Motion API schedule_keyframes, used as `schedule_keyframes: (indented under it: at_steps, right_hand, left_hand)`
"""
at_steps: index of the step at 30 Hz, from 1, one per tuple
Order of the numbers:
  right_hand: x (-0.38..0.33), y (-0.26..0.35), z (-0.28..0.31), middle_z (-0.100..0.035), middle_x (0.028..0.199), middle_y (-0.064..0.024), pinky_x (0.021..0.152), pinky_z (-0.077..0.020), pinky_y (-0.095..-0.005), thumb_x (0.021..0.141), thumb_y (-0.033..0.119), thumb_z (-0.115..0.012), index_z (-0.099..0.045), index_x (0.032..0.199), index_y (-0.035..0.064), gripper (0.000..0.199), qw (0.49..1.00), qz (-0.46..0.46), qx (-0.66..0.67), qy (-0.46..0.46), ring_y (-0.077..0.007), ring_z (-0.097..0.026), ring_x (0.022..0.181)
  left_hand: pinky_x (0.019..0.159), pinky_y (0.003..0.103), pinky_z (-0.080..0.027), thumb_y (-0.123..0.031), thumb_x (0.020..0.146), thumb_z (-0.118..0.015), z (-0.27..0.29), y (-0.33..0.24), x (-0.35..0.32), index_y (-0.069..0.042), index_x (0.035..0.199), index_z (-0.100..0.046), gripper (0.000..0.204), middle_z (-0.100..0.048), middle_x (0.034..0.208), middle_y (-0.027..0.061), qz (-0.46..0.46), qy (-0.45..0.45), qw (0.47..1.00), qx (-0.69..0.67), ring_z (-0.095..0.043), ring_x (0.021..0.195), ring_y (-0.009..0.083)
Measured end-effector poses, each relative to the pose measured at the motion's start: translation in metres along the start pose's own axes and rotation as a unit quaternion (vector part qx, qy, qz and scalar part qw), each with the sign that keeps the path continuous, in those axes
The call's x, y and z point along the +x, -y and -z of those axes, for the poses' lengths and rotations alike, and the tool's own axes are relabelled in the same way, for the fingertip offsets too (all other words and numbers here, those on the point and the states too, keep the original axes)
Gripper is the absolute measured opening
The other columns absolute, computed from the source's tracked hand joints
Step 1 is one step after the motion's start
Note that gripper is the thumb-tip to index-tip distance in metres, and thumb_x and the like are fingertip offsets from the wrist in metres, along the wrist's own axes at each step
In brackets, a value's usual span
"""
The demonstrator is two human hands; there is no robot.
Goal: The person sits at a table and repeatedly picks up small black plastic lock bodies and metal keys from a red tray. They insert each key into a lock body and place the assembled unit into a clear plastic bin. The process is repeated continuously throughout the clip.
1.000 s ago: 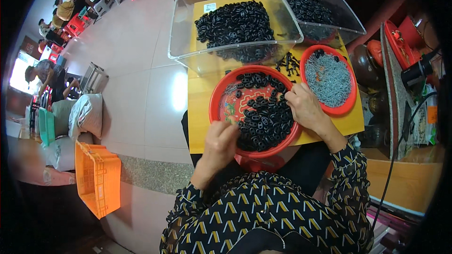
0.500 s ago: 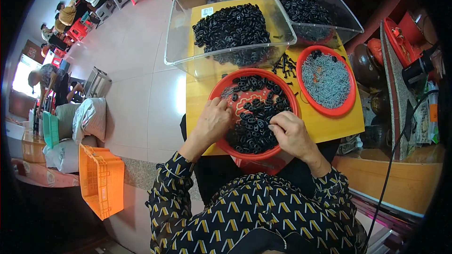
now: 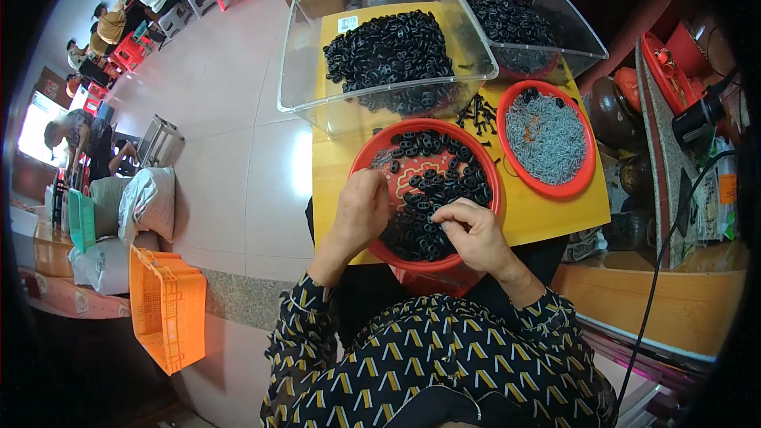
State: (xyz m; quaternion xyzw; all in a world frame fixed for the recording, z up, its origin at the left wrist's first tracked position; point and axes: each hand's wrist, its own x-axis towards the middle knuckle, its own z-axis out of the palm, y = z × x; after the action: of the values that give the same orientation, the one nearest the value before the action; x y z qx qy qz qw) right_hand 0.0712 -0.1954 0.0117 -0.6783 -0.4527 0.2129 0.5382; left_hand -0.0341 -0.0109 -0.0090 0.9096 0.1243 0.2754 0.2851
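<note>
Curling over the red bowl, both hands seemingly pinch small black parts.

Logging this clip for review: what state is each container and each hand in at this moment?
Red bowl: partly filled with black rings, red bottom showing.
Second red bowl: holds grey metal pieces.
Near clear bin: open, heaped with black rings.
Far clear bin: open, holds black parts.
Left hand: curled in the bowl.
Right hand: pinching a small piece.
Orange crate: on the floor.

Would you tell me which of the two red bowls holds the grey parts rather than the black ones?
The smaller red bowl on the person's right, clear of both hands, holds grey parts; the larger red bowl under the hands holds black pieces.
</note>
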Motion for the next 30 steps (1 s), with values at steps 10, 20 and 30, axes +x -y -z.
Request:
schedule_keyframes:
  at_steps: [10,20,30]
  right_hand:
    - [0.019,0.013,-0.04,-0.055,0.071,0.0008,0.054,-0.0417,-0.0183,0.085,0.012,-0.053,-0.058,0.093,-0.001,0.016,0.931,-0.229,0.277,0.055,-0.0042,-0.049,0.06]
    - [0.018,0.005,-0.056,-0.054,0.067,0.0023,0.051,-0.0394,-0.0176,0.084,0.011,-0.055,-0.059,0.085,0.001,0.011,0.908,-0.214,0.357,0.053,-0.0034,-0.046,0.056]
    - [0.033,0.005,-0.062,-0.058,0.067,-0.0027,0.055,-0.0426,-0.0234,0.08,0.008,-0.057,-0.06,0.079,-0.0013,0.01,0.991,-0.075,0.097,-0.048,-0.0065,-0.051,0.06]
  left_hand:
    - [0.064,0.022,-0.043,0.003,0.08,-0.055,0.008,-0.037,-0.034,0.002,0.083,-0.054,0.003,-0.053,0.078,0.0047,0.133,-0.051,0.926,-0.351,-0.053,0.072,0.0104]
    - [0.062,0.02,-0.039,0.001,0.079,-0.057,0.006,-0.037,-0.044,0.001,0.075,-0.052,0.006,-0.047,0.079,0.0021,0.159,-0.088,0.893,-0.413,-0.048,0.068,0.008]
    - [0.066,0.02,-0.038,-0.006,0.082,-0.056,0.006,-0.028,-0.056,-0.002,0.08,-0.052,0.007,-0.05,0.08,0.0005,0.24,-0.068,0.877,-0.41,-0.046,0.072,0.0069]
